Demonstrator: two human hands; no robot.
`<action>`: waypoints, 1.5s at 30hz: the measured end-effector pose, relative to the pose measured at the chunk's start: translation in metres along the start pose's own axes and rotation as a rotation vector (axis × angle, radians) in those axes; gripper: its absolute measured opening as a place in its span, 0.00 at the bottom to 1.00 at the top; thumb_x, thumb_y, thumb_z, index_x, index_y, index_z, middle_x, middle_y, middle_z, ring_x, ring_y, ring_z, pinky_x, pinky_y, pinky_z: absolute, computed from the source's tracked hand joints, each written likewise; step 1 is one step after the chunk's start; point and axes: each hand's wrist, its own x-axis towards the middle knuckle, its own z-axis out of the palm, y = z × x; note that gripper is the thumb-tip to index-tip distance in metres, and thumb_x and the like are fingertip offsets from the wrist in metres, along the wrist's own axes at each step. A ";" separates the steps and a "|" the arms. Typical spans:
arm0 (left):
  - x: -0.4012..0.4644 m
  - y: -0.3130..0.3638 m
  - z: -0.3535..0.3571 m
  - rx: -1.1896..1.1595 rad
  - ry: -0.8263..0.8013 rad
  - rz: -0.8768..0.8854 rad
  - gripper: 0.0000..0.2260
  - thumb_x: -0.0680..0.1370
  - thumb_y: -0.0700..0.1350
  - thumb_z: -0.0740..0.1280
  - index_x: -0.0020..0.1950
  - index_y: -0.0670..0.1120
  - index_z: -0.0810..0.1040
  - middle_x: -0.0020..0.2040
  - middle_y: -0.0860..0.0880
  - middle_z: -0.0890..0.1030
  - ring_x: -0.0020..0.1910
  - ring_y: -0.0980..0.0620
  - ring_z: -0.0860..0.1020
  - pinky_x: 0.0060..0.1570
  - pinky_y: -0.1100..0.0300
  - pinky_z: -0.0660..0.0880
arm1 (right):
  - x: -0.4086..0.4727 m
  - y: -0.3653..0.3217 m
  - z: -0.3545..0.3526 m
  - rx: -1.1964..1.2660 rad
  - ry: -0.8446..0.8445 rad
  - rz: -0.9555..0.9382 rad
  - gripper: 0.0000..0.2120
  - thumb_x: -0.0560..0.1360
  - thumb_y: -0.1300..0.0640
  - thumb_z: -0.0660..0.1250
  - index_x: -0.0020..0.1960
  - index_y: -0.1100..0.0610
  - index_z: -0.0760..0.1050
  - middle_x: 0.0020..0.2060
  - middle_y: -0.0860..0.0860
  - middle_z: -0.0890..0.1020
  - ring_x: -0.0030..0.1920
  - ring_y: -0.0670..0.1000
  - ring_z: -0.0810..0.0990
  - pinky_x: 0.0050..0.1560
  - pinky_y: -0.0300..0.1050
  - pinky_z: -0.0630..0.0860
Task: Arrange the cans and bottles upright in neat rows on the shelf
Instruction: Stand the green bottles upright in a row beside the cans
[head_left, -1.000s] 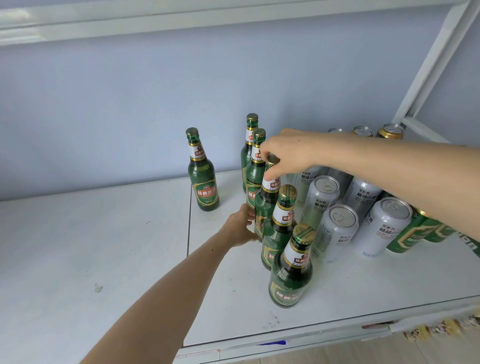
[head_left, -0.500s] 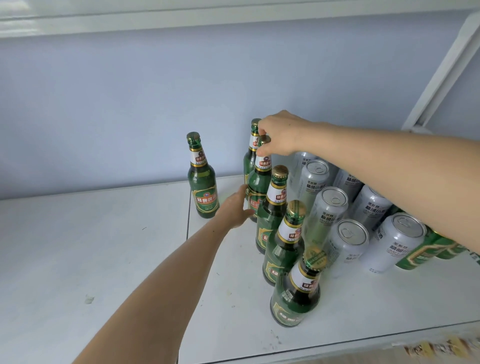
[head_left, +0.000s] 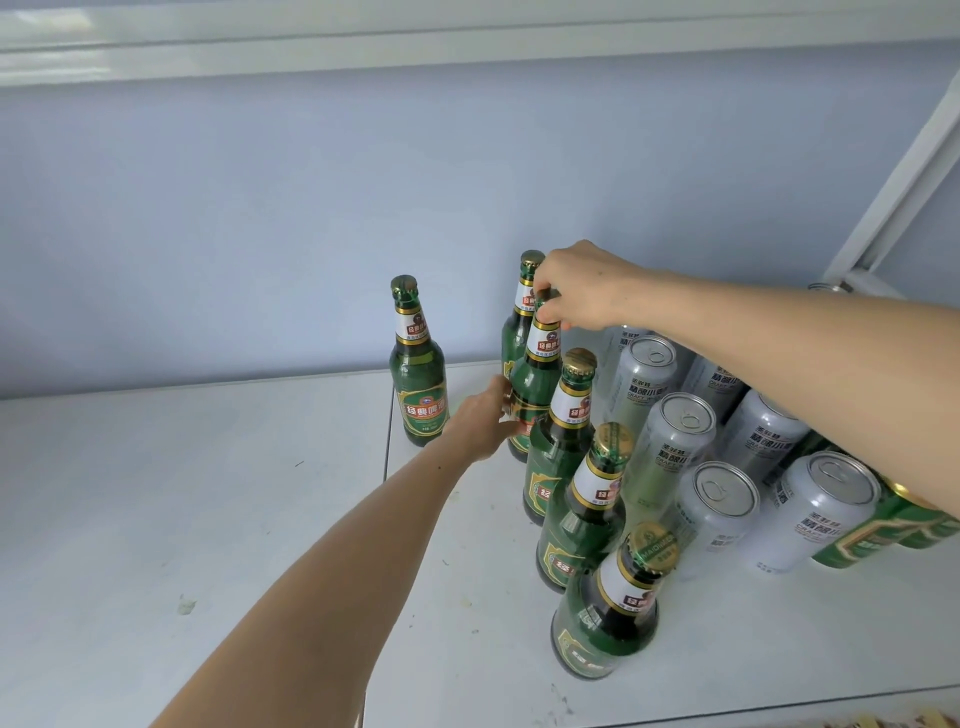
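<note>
Held bottle (head_left: 535, 395): green glass beer bottle, upright on the white shelf (head_left: 208, 493), centre of the frame, second from the back in a row of five.
Right hand (head_left: 576, 288): above that bottle, reaching in from the right edge; fingertips curled down and pinching its cap and upper neck.
Left hand (head_left: 480, 423): reaching up from the lower left, against the left side of the same bottle's body at label height; fingers curved round the glass, thumb hidden.
Bottle relative to hands: top under the right hand, belly just right of the left hand, touching both.
Bottle row: back bottle (head_left: 522, 312) just behind the held one, partly covered by the right hand; three more, (head_left: 558, 441), (head_left: 584, 514) and (head_left: 610, 613), running toward the lower right of the frame, all upright.
Lone bottle (head_left: 418, 374): upright, left of the row, apart from it, near the blue wall (head_left: 260, 234).
Silver cans (head_left: 670, 447): upright in rows right of the bottles, pull-tab tops showing.
Green cans (head_left: 883, 535): far right, mostly hidden under the right forearm.
</note>
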 end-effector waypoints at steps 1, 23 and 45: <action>-0.001 -0.001 -0.001 0.006 -0.006 0.003 0.21 0.78 0.45 0.69 0.67 0.42 0.65 0.64 0.44 0.77 0.62 0.43 0.76 0.60 0.44 0.74 | -0.001 -0.001 0.000 0.001 -0.007 -0.001 0.06 0.76 0.61 0.67 0.49 0.65 0.75 0.36 0.56 0.78 0.42 0.59 0.84 0.43 0.53 0.80; 0.016 -0.010 -0.033 0.020 0.033 -0.025 0.26 0.82 0.46 0.62 0.76 0.42 0.57 0.73 0.40 0.68 0.67 0.42 0.72 0.63 0.51 0.71 | 0.012 -0.010 -0.034 -0.157 0.167 0.206 0.29 0.76 0.43 0.65 0.69 0.61 0.65 0.63 0.59 0.72 0.61 0.61 0.74 0.57 0.55 0.74; 0.051 0.007 -0.042 -0.120 0.045 0.061 0.26 0.82 0.38 0.60 0.78 0.49 0.55 0.71 0.40 0.72 0.64 0.39 0.75 0.63 0.44 0.72 | 0.061 0.007 -0.005 -0.004 0.077 0.066 0.10 0.77 0.60 0.66 0.49 0.68 0.78 0.46 0.63 0.82 0.48 0.63 0.83 0.47 0.55 0.79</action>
